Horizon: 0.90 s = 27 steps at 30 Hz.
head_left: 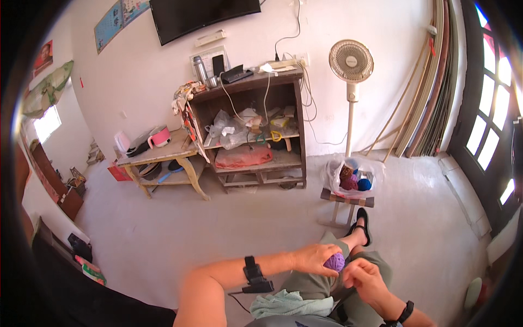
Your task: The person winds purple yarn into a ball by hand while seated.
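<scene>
A small ball of purple yarn (334, 262) rests in the grip of my left hand (315, 258), above my lap. Just to its right, my right hand (366, 278) is closed with its fingers curled together and slightly blurred. Any strand between those fingers is too fine to make out. Beyond my knees, a clear plastic bag (332, 179) sits on a small folding stool (348, 199). Inside it are a blue yarn ball (364, 185), a dark red yarn ball (349, 184) and a brown one (346, 172).
A light green cloth (291, 304) lies across my lap. Behind the stool stands a fan (351, 61) on a tall pole. A dark wooden cabinet (299, 109) holds bags and cables, with a low table (188, 148) to its left. Long poles (430, 92) lean by the door.
</scene>
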{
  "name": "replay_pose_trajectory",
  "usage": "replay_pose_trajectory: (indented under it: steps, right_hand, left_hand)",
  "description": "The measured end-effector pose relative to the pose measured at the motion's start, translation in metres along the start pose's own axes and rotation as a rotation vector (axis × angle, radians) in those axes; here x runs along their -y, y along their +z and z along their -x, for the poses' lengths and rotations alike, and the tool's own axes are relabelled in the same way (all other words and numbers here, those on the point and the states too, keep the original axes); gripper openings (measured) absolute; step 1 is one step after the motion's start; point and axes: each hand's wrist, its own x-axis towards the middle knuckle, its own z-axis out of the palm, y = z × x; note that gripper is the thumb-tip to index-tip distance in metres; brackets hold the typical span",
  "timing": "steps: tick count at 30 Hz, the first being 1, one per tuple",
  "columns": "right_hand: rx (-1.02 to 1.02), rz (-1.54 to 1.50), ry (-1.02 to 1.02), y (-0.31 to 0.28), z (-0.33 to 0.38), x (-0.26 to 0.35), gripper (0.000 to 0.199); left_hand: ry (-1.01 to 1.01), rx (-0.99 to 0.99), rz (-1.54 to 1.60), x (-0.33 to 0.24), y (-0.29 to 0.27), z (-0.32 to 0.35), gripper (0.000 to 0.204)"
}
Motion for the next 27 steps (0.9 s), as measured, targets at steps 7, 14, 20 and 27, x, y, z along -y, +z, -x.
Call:
replay_pose_trajectory:
  steps: [7, 14, 20, 27]
  right_hand:
    - [-0.143, 0.345, -0.064, -0.045, -0.001, -0.065, 0.045]
    - [-0.282, 0.238, 0.117, -0.043, 0.017, -0.088, 0.047]
    - [-0.352, 0.264, -0.080, -0.077, 0.009, -0.111, 0.040]
    - [-0.390, 0.214, 0.066, -0.101, -0.014, -0.108, 0.042]
  left_hand:
    - [-0.141, -0.096, 0.129, -0.008, 0.079, 0.002, 0.062]
    - [-0.180, -0.108, 0.249, -0.015, 0.120, 0.008, 0.054]
    - [-0.106, -0.001, 0.369, 0.002, 0.129, -0.010, 0.069]
    - [-0.284, 0.117, 0.600, 0.033, 0.130, -0.031, 0.061]
